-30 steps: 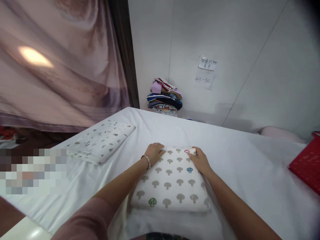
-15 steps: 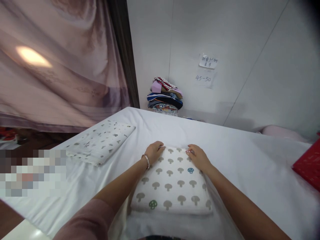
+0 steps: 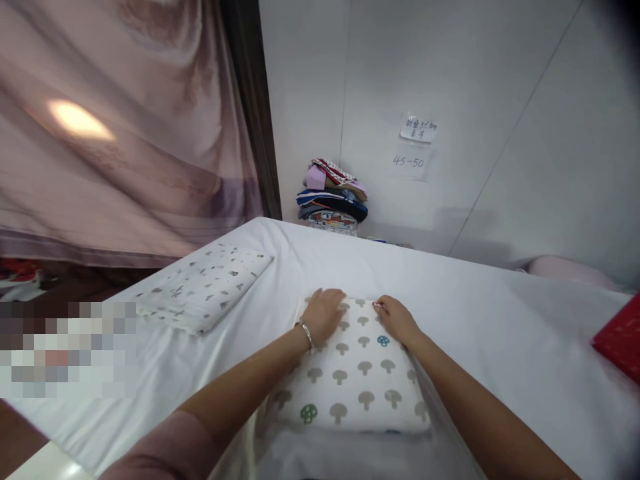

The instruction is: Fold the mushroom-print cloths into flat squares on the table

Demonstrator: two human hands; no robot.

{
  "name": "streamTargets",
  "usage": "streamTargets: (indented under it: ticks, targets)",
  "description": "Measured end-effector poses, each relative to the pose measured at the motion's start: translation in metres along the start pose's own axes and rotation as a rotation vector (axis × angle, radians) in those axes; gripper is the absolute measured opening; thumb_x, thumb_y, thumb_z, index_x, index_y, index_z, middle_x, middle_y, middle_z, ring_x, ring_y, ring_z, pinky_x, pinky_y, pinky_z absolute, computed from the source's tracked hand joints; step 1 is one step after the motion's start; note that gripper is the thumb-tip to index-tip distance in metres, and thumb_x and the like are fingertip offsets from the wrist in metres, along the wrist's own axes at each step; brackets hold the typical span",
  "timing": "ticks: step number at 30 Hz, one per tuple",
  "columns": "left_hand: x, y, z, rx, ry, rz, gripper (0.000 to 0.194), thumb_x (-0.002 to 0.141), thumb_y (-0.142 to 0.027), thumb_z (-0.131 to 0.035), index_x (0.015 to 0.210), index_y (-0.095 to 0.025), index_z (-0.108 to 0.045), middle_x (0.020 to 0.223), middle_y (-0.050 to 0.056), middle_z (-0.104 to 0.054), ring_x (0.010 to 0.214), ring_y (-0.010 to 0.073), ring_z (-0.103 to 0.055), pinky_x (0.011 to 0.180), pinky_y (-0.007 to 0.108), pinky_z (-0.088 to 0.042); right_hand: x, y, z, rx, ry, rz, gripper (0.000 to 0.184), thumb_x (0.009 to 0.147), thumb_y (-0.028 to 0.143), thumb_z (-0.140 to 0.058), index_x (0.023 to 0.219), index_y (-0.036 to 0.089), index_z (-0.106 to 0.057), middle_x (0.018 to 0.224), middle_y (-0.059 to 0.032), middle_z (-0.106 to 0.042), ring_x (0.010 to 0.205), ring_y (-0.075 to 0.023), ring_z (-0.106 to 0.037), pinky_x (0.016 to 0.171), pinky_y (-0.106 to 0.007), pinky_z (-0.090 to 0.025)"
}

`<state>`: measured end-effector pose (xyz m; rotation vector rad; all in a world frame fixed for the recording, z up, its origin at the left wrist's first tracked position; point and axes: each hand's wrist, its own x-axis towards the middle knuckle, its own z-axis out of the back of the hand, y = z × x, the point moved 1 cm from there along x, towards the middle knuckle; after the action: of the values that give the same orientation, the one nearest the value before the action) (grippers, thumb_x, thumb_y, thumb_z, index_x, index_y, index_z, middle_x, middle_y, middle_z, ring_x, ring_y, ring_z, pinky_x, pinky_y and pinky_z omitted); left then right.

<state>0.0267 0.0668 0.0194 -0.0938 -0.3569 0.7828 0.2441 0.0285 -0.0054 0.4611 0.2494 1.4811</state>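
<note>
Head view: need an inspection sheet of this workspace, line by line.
Surface: table under a white cover, creased in places.
Job's things: mushroom-print cloth, folded, near side of the table.
Clutter: second printed cloth, folded, at left; red item at the right edge of view, cut off.
Grippers: bare hands; left hand spread on the mushroom-print cloth, right hand at its far right corner, grip unclear.
Cables: nothing seen.
Surroundings: pink drape at left, pile of folded fabrics beyond the far edge, handwritten note on the wall; lower left pixelated, unreadable.
</note>
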Motion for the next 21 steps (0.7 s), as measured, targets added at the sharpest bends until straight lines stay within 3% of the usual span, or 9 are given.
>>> streamTargets:
  ticks: [2, 4, 7, 10, 14, 21]
  targets:
    - [-0.008, -0.010, -0.007, 0.027, 0.044, -0.104, 0.041, 0.085, -0.035, -0.040, 0.124, -0.020, -0.042, 0.132, 0.006, -0.044, 0.123, 0.0198, -0.034, 0.105, 0.043, -0.016, -0.002, 0.004, 0.002, -0.073, 0.009, 0.017, 0.024, 0.087, 0.032, -0.036, 0.087, 0.019, -0.056, 0.088, -0.0051, -0.061, 0.087, -0.0180, -0.054, 0.075, -0.028, -0.037]
    - [-0.013, -0.013, -0.016, 0.050, 0.098, -0.112, 0.048, 0.086, -0.043, -0.036, 0.128, -0.020, -0.038, 0.137, 0.006, -0.037, 0.127, 0.0208, -0.029, 0.106, 0.043, -0.016, -0.007, 0.013, 0.005, -0.178, -0.043, 0.052, 0.026, 0.087, 0.029, -0.035, 0.093, 0.018, -0.057, 0.101, -0.0089, -0.061, 0.104, -0.0228, -0.049, 0.087, -0.036, -0.033]
    - [-0.016, -0.009, -0.025, 0.074, 0.122, -0.079, 0.055, 0.087, -0.050, -0.028, 0.132, -0.019, -0.033, 0.141, 0.006, -0.031, 0.130, 0.0205, -0.023, 0.106, 0.044, -0.016, -0.020, 0.034, 0.007, -0.253, -0.111, 0.203, 0.036, 0.087, 0.026, -0.032, 0.117, 0.016, -0.049, 0.131, -0.0110, -0.043, 0.128, -0.0256, -0.024, 0.101, -0.045, -0.017]
    - [-0.016, -0.006, -0.027, 0.087, 0.104, -0.085, 0.057, 0.088, -0.051, -0.024, 0.134, -0.019, -0.030, 0.141, 0.005, -0.030, 0.131, 0.0195, -0.021, 0.107, 0.043, -0.014, -0.030, 0.049, 0.002, -0.215, -0.003, 0.385, 0.050, 0.089, 0.038, -0.029, 0.133, 0.017, -0.033, 0.141, -0.0085, -0.029, 0.132, -0.0226, -0.015, 0.104, -0.043, -0.013]
    - [-0.014, -0.007, -0.028, 0.094, 0.088, -0.072, 0.056, 0.088, -0.050, -0.023, 0.133, -0.017, -0.032, 0.141, 0.005, -0.030, 0.131, 0.0192, -0.021, 0.107, 0.043, -0.014, -0.026, 0.045, -0.011, -0.228, 0.147, 0.342, 0.063, 0.086, 0.055, -0.023, 0.136, 0.016, -0.029, 0.142, -0.0090, -0.026, 0.131, -0.0235, -0.018, 0.105, -0.043, -0.010]
    - [-0.015, 0.001, -0.022, 0.117, 0.070, 0.016, 0.056, 0.087, -0.050, -0.026, 0.133, -0.017, -0.033, 0.141, 0.006, -0.029, 0.131, 0.0216, -0.019, 0.106, 0.044, -0.013, -0.021, 0.035, -0.016, -0.243, 0.161, 0.348, 0.066, 0.086, 0.058, -0.017, 0.137, 0.016, -0.027, 0.144, -0.0070, -0.022, 0.132, -0.0216, -0.015, 0.106, -0.040, -0.006]
